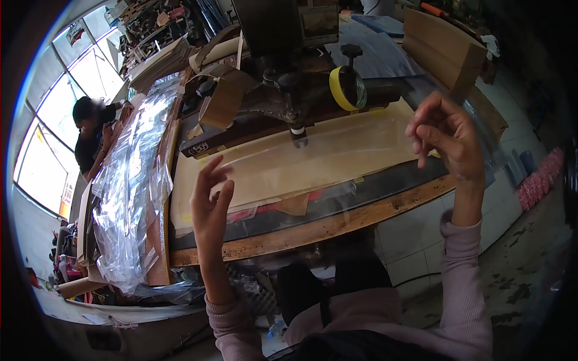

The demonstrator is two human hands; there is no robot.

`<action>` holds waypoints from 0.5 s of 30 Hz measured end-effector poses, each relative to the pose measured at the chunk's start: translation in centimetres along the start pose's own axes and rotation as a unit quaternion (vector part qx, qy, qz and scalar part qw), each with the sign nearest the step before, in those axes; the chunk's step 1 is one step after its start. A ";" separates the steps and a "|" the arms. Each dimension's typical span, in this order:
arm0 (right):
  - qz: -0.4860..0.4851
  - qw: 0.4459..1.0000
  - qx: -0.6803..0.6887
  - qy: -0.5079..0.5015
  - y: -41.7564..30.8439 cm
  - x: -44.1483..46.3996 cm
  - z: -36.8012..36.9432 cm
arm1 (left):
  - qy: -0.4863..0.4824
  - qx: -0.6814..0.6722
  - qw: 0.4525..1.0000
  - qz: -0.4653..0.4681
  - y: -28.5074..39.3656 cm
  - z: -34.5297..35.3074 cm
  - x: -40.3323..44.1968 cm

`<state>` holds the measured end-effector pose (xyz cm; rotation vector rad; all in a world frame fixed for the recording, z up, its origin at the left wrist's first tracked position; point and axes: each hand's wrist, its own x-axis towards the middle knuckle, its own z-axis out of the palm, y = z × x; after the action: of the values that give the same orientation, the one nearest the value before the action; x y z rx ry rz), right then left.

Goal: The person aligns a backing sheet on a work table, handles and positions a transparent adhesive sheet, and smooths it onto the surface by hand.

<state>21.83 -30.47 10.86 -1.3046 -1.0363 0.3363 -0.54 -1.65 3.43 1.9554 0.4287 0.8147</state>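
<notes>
My left hand (211,201) is raised over the left end of a long beige sheet (337,150), thumb and fingers apart, holding nothing I can see. Over the sheet's right end is my right hand (448,138), its fingers curled in and the thumb close to them. Whatever may be between those fingertips is too small or too clear to make out. The sheet lies on a dark-topped bench under a machine's dark bar (253,129). A roll of yellow tape (338,89) hangs on the machine near a black knob (351,51).
A wooden edge (319,224) runs along the bench front. Clear plastic sheeting (129,180) covers a surface at left, where another person (90,132) stands by the windows. A cardboard box (442,51) stands at back right, with a pink bundle (542,179) beyond the bench.
</notes>
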 end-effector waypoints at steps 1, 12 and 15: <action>-0.011 1.000 0.003 0.005 -0.3 0.0 0.0 | 0.005 -0.008 1.000 -0.001 0.1 0.6 0.0; -0.042 0.997 -0.028 0.063 -1.7 -0.5 -0.4 | 0.087 -0.220 0.972 -0.013 2.5 1.6 -1.6; -0.047 0.996 -0.036 0.068 -1.6 -0.6 -0.7 | 0.143 -0.198 0.969 0.035 3.6 0.8 -1.6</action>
<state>21.50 -31.81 12.06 -1.3186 -0.9979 0.1379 -1.25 -4.88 5.72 1.4941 0.3341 1.1422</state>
